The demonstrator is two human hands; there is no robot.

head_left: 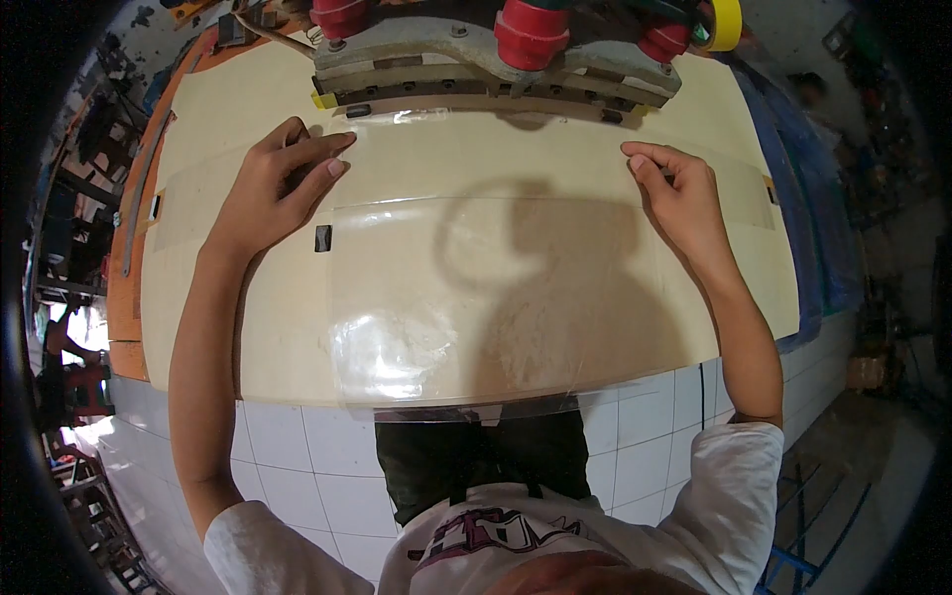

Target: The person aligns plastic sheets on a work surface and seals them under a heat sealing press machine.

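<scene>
A clear plastic sheet (pixel 397 288) lies over the middle of the cream table surface (pixel 288 337), its near end hanging past the front edge. My left hand (pixel 288 178) is over the left side, near the sheet's far part, with thumb and forefinger apart and the other fingers curled. Nothing shows between them. Over on the right, my right hand (pixel 676 183) has thumb and forefinger close together; whatever they hold, if anything, is too small to see. A small black block (pixel 323 238) sits below my left hand, beside the sheet.
A grey metal machine bar (pixel 407 59) with red fittings (pixel 533 35) spans the far side. Small black blocks (pixel 358 111) lie under its front edge. A yellow roll (pixel 726 24) is at the top right, blue plastic (pixel 813 218) beyond the table's right edge.
</scene>
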